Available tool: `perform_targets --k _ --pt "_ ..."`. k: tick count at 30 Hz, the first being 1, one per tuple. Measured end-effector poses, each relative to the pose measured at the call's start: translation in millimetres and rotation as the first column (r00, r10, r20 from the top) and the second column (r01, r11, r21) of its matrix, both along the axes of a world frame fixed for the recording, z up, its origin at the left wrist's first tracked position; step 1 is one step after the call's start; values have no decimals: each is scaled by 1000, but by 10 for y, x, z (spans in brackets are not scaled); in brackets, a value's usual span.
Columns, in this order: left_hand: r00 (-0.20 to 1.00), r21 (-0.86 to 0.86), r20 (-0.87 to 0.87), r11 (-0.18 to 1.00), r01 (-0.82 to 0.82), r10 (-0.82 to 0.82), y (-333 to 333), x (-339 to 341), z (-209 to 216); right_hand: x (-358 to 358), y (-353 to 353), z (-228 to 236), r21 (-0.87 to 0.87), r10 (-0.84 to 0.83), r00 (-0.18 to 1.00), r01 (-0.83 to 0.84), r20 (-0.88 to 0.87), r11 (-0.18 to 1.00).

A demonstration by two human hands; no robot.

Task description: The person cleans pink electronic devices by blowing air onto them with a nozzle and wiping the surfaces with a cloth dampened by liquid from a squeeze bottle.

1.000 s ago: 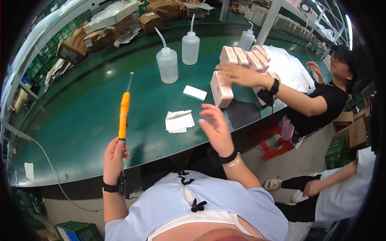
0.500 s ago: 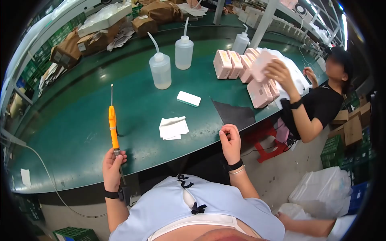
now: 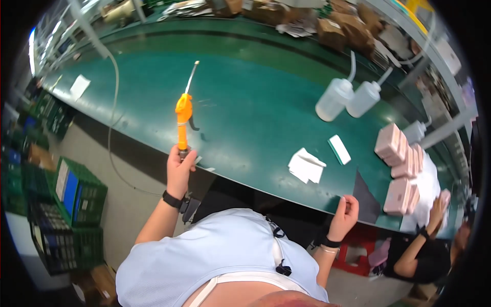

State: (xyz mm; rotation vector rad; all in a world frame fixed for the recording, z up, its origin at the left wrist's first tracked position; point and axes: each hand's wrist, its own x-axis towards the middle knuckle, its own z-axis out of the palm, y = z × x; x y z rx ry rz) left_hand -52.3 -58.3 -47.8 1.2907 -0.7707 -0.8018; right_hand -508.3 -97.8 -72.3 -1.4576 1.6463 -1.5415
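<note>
Head view: the left hand (image 3: 178, 171) clasps the orange air gun (image 3: 182, 130) by its near end, nozzle (image 3: 192, 77) pointing away. The right hand (image 3: 344, 217), loosely curled, is well apart from it.

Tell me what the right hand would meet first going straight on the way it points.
Probably the black sheet on the green table; the right hand might pass above, as its height is unclear.

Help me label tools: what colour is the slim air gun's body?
The air gun body is orange, clearest in head view.
</note>
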Motion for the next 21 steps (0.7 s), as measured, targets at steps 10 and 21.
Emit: perform_targets --k 10,21 --pt "887 -21 264 921 -388 380 -265 552 -50 -257 -230 197 21 96 993 -98 64 995" --pt "635 -104 546 796 -596 546 -388 377 -284 -222 -279 36 50 58 992 -53 -113 997"
